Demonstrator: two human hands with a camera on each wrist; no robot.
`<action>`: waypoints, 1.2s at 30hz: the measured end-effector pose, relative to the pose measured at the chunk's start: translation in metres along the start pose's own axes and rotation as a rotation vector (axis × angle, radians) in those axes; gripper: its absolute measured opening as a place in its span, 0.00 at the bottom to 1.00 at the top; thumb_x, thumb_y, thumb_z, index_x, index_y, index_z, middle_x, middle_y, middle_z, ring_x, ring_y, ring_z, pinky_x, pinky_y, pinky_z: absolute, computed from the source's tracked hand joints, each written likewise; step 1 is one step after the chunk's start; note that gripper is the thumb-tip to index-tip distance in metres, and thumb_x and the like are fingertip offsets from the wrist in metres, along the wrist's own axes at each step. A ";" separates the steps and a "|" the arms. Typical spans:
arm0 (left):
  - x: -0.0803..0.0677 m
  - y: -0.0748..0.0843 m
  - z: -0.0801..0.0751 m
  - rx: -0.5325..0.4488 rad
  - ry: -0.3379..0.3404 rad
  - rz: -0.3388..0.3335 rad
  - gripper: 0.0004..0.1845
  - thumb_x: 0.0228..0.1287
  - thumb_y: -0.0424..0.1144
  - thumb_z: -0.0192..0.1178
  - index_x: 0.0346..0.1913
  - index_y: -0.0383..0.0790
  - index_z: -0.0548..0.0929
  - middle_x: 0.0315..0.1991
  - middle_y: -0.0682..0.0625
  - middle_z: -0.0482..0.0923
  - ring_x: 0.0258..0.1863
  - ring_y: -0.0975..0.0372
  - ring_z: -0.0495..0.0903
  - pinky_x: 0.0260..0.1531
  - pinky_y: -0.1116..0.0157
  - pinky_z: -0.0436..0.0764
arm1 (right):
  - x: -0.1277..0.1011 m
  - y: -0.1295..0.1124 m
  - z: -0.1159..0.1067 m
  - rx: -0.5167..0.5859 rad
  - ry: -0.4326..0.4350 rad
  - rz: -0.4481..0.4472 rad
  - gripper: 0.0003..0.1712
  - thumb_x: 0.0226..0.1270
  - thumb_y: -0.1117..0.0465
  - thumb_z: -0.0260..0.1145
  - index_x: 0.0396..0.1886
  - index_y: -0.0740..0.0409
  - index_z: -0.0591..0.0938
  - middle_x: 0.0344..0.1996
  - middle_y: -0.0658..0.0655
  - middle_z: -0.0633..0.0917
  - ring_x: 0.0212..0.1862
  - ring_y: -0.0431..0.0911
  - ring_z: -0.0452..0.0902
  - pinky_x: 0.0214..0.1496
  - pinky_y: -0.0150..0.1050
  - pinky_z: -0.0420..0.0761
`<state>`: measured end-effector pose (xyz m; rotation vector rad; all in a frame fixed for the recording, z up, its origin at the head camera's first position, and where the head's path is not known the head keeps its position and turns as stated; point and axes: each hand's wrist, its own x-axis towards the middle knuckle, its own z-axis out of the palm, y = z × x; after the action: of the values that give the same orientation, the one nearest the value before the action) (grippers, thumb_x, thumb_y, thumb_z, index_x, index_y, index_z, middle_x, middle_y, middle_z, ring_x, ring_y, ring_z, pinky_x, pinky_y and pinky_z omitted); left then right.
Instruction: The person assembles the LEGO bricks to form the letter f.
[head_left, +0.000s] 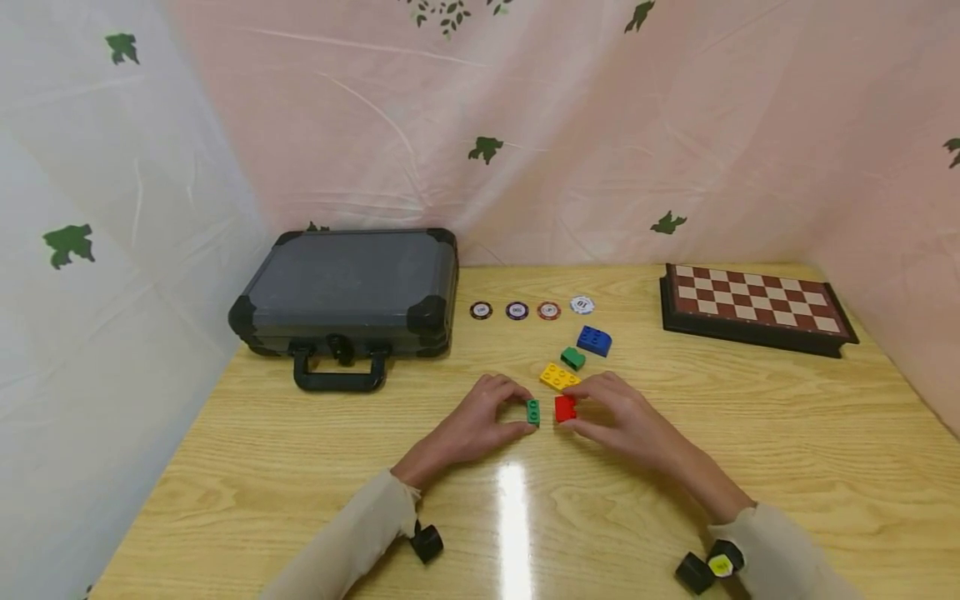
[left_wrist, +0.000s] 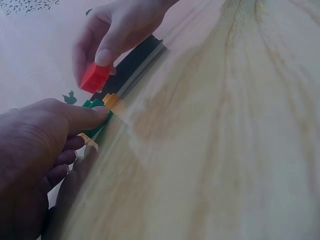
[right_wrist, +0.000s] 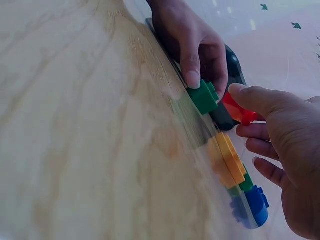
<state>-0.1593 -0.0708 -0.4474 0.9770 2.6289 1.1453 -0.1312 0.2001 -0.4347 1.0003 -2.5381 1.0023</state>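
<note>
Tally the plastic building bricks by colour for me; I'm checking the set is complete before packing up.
Green plastic bricks: 2, one pinched by the left hand at, one lying at
Red plastic brick, in the right hand: 1
Yellow plastic brick: 1
Blue plastic brick: 1
Total: 5
</note>
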 end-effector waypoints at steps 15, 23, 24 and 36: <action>0.001 -0.001 -0.001 0.000 -0.010 -0.012 0.18 0.68 0.45 0.70 0.56 0.42 0.84 0.54 0.51 0.78 0.57 0.58 0.71 0.60 0.55 0.73 | 0.020 -0.004 0.020 -0.011 -0.015 -0.034 0.24 0.60 0.60 0.80 0.55 0.60 0.87 0.53 0.56 0.86 0.59 0.56 0.78 0.59 0.59 0.78; 0.001 0.001 -0.001 0.009 -0.006 0.005 0.18 0.67 0.41 0.71 0.57 0.41 0.84 0.54 0.50 0.79 0.56 0.57 0.71 0.59 0.55 0.73 | 0.025 -0.005 0.024 -0.011 -0.006 -0.064 0.25 0.59 0.59 0.81 0.56 0.59 0.86 0.50 0.53 0.86 0.53 0.50 0.78 0.56 0.54 0.80; 0.001 0.000 -0.001 0.010 -0.006 0.007 0.18 0.67 0.41 0.71 0.57 0.41 0.84 0.54 0.50 0.79 0.55 0.57 0.71 0.59 0.55 0.73 | 0.026 -0.005 0.024 -0.011 -0.003 -0.068 0.25 0.59 0.58 0.81 0.56 0.59 0.86 0.50 0.52 0.85 0.52 0.48 0.77 0.53 0.51 0.81; 0.001 0.000 -0.001 0.019 -0.009 -0.004 0.18 0.68 0.42 0.71 0.57 0.41 0.84 0.55 0.50 0.79 0.56 0.58 0.71 0.59 0.55 0.73 | 0.030 -0.006 0.028 0.024 0.025 -0.096 0.21 0.57 0.60 0.82 0.49 0.55 0.86 0.46 0.48 0.84 0.49 0.45 0.76 0.56 0.50 0.78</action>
<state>-0.1603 -0.0703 -0.4464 0.9771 2.6379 1.1143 -0.1486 0.1626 -0.4386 1.0979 -2.4379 1.0134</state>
